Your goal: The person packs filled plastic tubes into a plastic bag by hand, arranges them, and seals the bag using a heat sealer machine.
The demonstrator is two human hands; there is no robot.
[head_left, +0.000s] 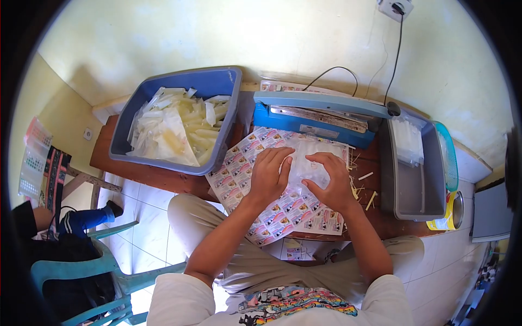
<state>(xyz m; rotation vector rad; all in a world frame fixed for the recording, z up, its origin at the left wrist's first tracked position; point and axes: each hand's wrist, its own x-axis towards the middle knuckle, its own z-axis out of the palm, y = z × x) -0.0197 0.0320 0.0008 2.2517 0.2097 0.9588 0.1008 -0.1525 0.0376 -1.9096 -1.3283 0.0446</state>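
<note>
Head view: bench work by 1 person, 2 bare hands over clear plastic bags (311,164) on printed paper sheets (255,187), just in front of a blue heat sealer (310,124). Left hand (271,173): fingers together and curved, thumb apart. Right hand (330,183): fingers bent, thumb apart, gap open toward the bags. Both look unclosed; cannot tell if fingertips touch plastic.

Around: sealer blocks the space behind the bags, arm angled over its base. Black cord (398,60) hangs from a wall socket (396,7). Thin yellowish strips (371,201) scattered on the red-brown bench (380,225), right of the paper. Yellow can (447,214) lies tilted at the right end. Teal plastic chair (76,267) at left, near another person's leg in blue trousers (84,220).

Containers: blue-grey tub (232,98) on left, heaped with filled pale-yellow and whitish plastic packets (209,133); 1 larger clear bag (173,137) on top. Grey bin (416,190) on right holds a stack of clear plastic sleeves (406,138) at its far end, front floor bare. Green mesh basket (449,157) stands just beside the bin, contents unclear.
</note>
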